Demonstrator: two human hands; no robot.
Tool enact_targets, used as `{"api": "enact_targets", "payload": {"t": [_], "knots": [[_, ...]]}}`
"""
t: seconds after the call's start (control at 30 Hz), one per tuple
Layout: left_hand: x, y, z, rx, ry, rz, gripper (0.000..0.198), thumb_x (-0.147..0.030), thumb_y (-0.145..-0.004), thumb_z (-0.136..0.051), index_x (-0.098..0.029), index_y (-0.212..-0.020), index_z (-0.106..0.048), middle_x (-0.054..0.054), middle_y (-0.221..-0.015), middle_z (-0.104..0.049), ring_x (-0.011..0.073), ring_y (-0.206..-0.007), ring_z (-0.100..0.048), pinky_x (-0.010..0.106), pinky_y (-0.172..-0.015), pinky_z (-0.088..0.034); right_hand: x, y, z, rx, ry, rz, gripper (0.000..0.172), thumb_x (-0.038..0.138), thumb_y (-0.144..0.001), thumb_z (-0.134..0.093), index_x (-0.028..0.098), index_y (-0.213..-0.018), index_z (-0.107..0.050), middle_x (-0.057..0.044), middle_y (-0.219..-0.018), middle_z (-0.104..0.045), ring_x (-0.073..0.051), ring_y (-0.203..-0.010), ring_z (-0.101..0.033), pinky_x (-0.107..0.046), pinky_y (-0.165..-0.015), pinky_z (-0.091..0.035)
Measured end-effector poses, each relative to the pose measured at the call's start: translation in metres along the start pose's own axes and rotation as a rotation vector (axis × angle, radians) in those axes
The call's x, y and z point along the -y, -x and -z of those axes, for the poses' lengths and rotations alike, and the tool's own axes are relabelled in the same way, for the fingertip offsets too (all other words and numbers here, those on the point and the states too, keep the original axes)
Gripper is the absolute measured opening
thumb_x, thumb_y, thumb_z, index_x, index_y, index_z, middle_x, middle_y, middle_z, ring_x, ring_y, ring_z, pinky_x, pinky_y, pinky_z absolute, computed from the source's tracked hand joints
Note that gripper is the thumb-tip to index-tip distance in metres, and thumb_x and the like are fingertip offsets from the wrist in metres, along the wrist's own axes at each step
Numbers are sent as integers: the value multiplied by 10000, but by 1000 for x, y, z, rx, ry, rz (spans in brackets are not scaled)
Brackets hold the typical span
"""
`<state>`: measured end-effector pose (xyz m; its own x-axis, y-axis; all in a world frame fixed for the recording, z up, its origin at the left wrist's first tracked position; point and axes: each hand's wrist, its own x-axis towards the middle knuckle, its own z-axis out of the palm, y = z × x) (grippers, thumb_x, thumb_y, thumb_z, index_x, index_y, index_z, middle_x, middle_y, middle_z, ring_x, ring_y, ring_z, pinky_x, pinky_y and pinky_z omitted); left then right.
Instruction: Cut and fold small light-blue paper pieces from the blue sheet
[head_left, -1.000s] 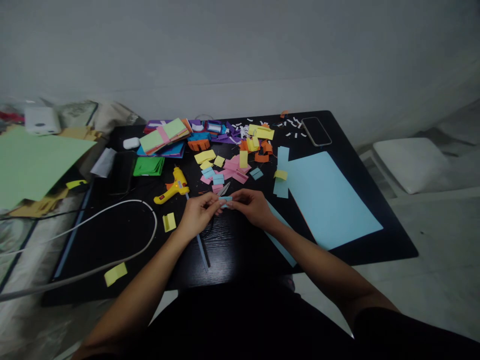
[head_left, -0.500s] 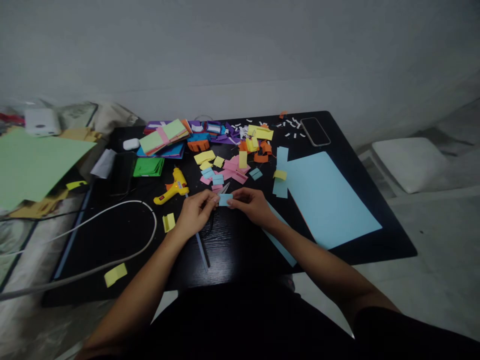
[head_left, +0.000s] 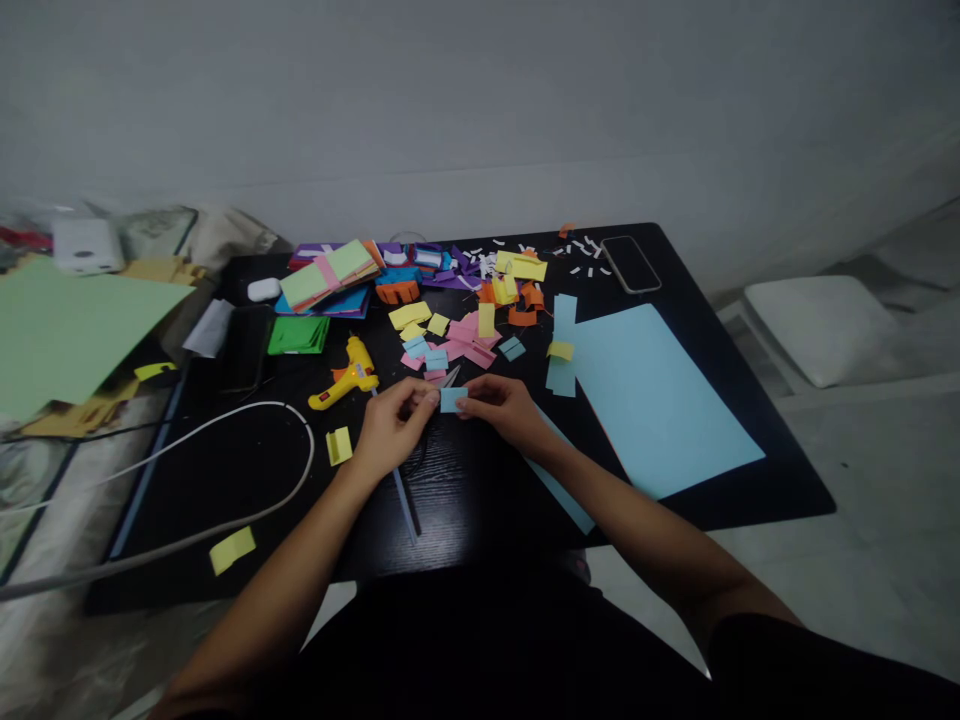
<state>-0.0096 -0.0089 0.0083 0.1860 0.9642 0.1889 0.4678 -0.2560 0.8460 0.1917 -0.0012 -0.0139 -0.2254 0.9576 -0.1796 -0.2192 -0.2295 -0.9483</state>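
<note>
A small light blue folded paper piece (head_left: 452,400) is pinched between both my hands over the black table (head_left: 247,470). My left hand (head_left: 392,428) grips its left edge with closed fingers. My right hand (head_left: 504,410) holds its right edge, fingers closed too. Just behind the piece lie scissors (head_left: 448,377) and a scatter of pink, blue and yellow folded pieces (head_left: 450,340). A yellow glue gun (head_left: 346,374) rests to the left of my left hand.
A large light blue sheet (head_left: 652,395) covers the table's right part, a phone (head_left: 631,263) behind it. Stacked coloured paper (head_left: 330,275) and an earbud case (head_left: 263,289) lie at the back left. A white cable (head_left: 247,470) loops at the left. Green sheet (head_left: 67,330) far left.
The blue piece now shows flatter and squarer between my fingertips than a second ago. Both hands have shifted slightly away from me.
</note>
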Motion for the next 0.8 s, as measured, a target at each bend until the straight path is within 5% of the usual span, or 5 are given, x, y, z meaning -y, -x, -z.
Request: {"api": "enact_targets", "payload": {"t": [0.47,0.8], "knots": [[1,0,-5,7,-249,-154,188,-300,-968,-540,-196,-846,-638,14,-752,-645,154,-676,-597,267,-670,-476,-4,10,-7,-131,326,176,213,380,-754,-812,210,-870,-758,-35,-846,-784,-212,-792,-743,-339,-768,-602],[3,1,-6,-14,-217,-150,134,-239,-901,-577,-200,-776,-604,-4,-704,-608,136,-639,-568,246,-639,-456,-4,10,-7,-107,300,169,207,384,-754,-815,219,-868,-762,-28,-837,-785,-215,-786,-744,-348,-769,-607]]}}
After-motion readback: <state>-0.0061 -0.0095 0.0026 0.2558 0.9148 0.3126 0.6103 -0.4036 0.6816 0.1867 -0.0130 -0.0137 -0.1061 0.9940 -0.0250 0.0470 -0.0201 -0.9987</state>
